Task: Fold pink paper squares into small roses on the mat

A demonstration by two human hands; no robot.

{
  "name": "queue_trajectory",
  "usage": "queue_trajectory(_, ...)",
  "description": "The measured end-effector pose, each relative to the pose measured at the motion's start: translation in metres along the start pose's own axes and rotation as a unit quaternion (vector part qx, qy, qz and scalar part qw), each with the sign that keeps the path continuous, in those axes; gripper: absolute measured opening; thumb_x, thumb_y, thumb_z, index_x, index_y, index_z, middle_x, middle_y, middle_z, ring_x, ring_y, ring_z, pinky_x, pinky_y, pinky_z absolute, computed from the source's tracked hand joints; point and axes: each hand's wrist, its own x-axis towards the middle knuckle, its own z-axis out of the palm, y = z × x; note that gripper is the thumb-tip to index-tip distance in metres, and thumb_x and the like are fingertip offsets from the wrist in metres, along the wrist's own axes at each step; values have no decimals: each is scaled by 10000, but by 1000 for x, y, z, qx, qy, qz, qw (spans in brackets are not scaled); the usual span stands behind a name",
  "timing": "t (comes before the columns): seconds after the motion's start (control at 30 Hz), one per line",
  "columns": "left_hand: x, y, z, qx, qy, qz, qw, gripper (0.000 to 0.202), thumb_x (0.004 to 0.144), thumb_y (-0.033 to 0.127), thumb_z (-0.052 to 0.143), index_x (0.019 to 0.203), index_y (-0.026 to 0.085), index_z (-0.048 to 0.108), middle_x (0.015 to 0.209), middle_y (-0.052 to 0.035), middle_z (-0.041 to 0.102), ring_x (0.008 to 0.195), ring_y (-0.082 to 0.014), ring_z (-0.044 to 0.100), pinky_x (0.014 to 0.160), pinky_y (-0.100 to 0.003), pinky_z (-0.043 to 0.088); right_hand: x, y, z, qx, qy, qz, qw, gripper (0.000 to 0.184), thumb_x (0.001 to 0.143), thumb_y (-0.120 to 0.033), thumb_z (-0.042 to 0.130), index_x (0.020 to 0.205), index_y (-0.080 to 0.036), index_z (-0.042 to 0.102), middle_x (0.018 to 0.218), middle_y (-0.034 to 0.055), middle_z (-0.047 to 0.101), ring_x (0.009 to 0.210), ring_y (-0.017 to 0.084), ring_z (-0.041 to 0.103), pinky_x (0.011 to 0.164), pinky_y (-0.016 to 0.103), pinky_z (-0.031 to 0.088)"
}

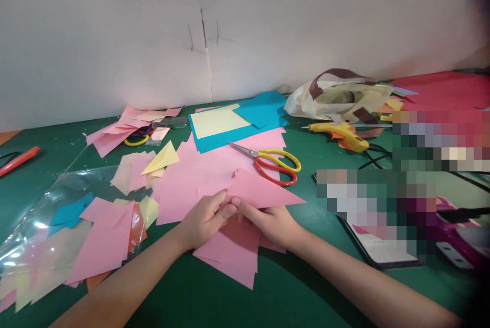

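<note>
Both hands meet over the middle of the table around a piece of pink paper [264, 189] that narrows to a point on the right. My left hand [204, 220] pinches its lower left edge between thumb and fingers. Thumb on top and fingers beneath, my right hand [273, 221] grips the same paper. A small curled bit shows at its upper left corner. Below the hands lie pink sheets [233, 251]. Just beyond are scissors [268, 162] with one yellow and one red handle, resting on more pink sheets [179, 180].
Blue sheets [264, 106] and a cream sheet [218, 121] lie behind. At left, a clear plastic bag [34, 216] holds paper scraps. A yellow glue gun [340, 134], a cloth bag [302, 101], a phone-like device [390, 251] and black cables [377, 157] occupy the right. A white wall [115, 37] stands behind.
</note>
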Motion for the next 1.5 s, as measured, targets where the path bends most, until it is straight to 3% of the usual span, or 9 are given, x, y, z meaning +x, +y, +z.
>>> queue_trajectory(0.1, 1, 1, 1, -33, -8, 2, 999, 338, 926, 462, 348, 736, 190, 410, 521, 75, 376, 446, -79, 331, 450, -227, 259, 1, -1, -2, 26, 48, -15, 998, 188, 812, -371, 563, 796, -200, 641, 820, 29, 705, 770, 176, 649, 737, 315, 533)
queue_trajectory(0.23, 1, 2, 1, -42, -11, -8, 999, 318, 934, 420, 360, 718, 190, 397, 509, 80, 361, 453, -79, 332, 462, -233, 255, 3, -5, -6, 50, 102, -1, 994, 233, 781, -375, 624, 662, -181, 575, 696, 4, 640, 670, 148, 590, 640, 285, 507)
queue_trajectory(0.37, 0, 3, 0, -29, -7, -7, 1000, 303, 941, 405, 350, 732, 190, 395, 518, 76, 369, 461, -84, 338, 469, -243, 258, 5, -7, -7, 68, 99, 6, 993, 305, 762, -387, 645, 590, -179, 505, 600, -21, 550, 556, 112, 500, 528, 249, 447)
queue_trajectory(0.53, 0, 3, 1, 3, 0, -6, 1000, 276, 942, 401, 336, 774, 193, 402, 507, 81, 363, 450, -91, 341, 460, -248, 245, 7, -9, -6, 68, 113, 3, 991, 287, 760, -406, 641, 623, -182, 525, 622, -9, 568, 571, 123, 511, 532, 256, 443)
queue_trajectory(0.73, 2, 0, 2, 106, 59, -10, 993, 316, 913, 426, 383, 684, 209, 350, 498, 70, 375, 455, -102, 360, 457, -250, 232, 7, -9, -6, 47, 123, 28, 991, 350, 749, -421, 654, 548, -186, 489, 530, -35, 513, 495, 97, 459, 473, 229, 397)
queue_trajectory(0.9, 1, 1, 3, 113, 86, -15, 990, 300, 915, 419, 372, 698, 214, 346, 484, 70, 403, 449, -108, 391, 460, -249, 247, 9, -9, -7, 21, 131, 64, 989, 440, 724, -435, 680, 443, -185, 452, 415, -40, 477, 411, 85, 427, 441, 233, 369)
queue_trajectory(1.07, -1, 4, 3, 67, 107, 4, 992, 306, 921, 387, 369, 673, 209, 344, 482, 71, 392, 437, -88, 369, 457, -238, 259, 15, -9, -17, 10, 165, 38, 985, 483, 696, -462, 693, 406, -191, 417, 361, -56, 397, 348, 72, 351, 357, 231, 256)
queue_trajectory(1.27, -2, -1, 2, -1, 147, 18, 989, 364, 911, 431, 391, 631, 218, 297, 456, 81, 322, 416, -76, 317, 427, -229, 234, 20, -7, -27, 26, 292, -24, 956, 545, 740, -450, 654, 379, -202, 330, 351, -64, 362, 355, 68, 356, 390, 231, 302)
queue_trajectory(1.5, -1, 2, 0, -45, 171, 19, 984, 402, 868, 432, 481, 565, 200, 354, 448, 58, 385, 426, -74, 354, 437, -220, 294, 18, -5, -24, 16, 317, -48, 947, 526, 758, -453, 629, 397, -206, 336, 369, -62, 356, 361, 78, 360, 397, 243, 322)
